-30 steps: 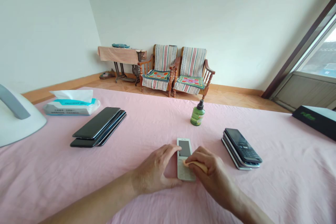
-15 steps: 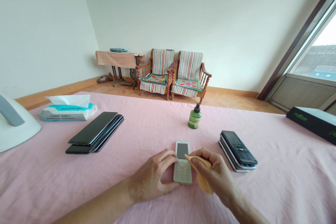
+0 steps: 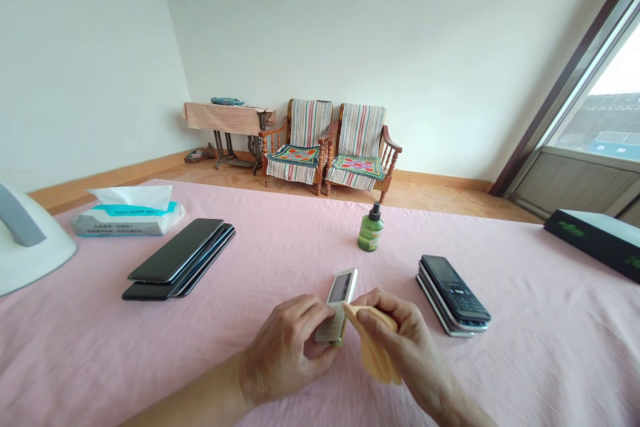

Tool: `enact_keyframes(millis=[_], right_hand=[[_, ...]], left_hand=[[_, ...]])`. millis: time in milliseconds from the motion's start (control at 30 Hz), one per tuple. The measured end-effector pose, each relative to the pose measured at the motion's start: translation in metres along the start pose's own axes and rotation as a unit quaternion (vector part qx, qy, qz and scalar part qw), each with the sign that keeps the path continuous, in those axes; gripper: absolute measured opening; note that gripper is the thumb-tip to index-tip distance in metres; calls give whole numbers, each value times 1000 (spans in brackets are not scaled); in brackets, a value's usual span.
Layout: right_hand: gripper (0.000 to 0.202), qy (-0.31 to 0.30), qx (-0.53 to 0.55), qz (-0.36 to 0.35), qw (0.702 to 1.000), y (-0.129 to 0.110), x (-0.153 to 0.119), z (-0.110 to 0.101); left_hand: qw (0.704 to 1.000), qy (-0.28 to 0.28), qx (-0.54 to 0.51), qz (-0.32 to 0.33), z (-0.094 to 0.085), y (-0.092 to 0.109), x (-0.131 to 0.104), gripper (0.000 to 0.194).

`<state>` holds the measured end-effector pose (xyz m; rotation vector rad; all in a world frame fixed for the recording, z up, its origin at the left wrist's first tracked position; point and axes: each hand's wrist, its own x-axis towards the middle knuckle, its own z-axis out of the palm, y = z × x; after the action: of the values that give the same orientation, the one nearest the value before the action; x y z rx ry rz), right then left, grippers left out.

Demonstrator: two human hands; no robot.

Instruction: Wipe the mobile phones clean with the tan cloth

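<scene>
Near the front middle of the pink cloth, a small white keypad phone (image 3: 341, 288) is tilted up on its side, its right edge raised toward the camera. My left hand (image 3: 290, 347) grips its lower left part between thumb and fingers. My right hand (image 3: 403, 337) pinches a yellow cloth (image 3: 374, 353), whose folded tip touches or nearly touches the phone's right edge. The rest of the cloth hangs below my right fingers. Beyond the phone stands a green spray bottle (image 3: 370, 230) with a black top.
Stacked dark smartphones (image 3: 177, 250) lie at the left, with a tissue pack (image 3: 127, 217) behind them and a white appliance (image 3: 30, 247) at the far left. Stacked keypad phones (image 3: 455, 290) lie right of my right hand. A black box (image 3: 590, 240) sits at the far right.
The phone, flat before, has been turned and tipped onto its side by my left hand. My right hand has brought the cloth's tip from the screen area to the phone's side edge.
</scene>
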<state>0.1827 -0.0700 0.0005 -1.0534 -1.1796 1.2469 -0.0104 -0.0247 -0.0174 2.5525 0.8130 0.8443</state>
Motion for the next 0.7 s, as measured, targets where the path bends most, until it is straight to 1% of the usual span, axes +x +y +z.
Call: enact_keyframes(millis=[100,167,233,333,400,500,600,700], right_hand=[[31,-4,-16,-5,1000,3,1,0],[31,9,-44,-20,999,6,2,0],[30,34,-75,-39,996,10,3,-1],[29,70,-104,-43,991,11,5,-2],[27,82,-129,-40,987,8,8,-3],[23,76,-209,-50,974,-2,16,-6],[19,89,-279,-86,952,-7,28,-11],[16,121,-317,-140,930,-3,39,-17]], left_hand=[[999,42,-6,-7,-2,0,-1,27],[997,67,-17,-22,-3,-1,0,26],[996,78,-21,-36,-4,-3,0,23],[996,79,-16,-47,-3,-6,0,15],[995,77,-10,-54,-1,-7,-1,9],[996,74,-3,-56,0,-9,-1,12],[997,65,-7,-40,-3,-10,-2,14],[999,46,-16,-13,-5,-9,-4,12]])
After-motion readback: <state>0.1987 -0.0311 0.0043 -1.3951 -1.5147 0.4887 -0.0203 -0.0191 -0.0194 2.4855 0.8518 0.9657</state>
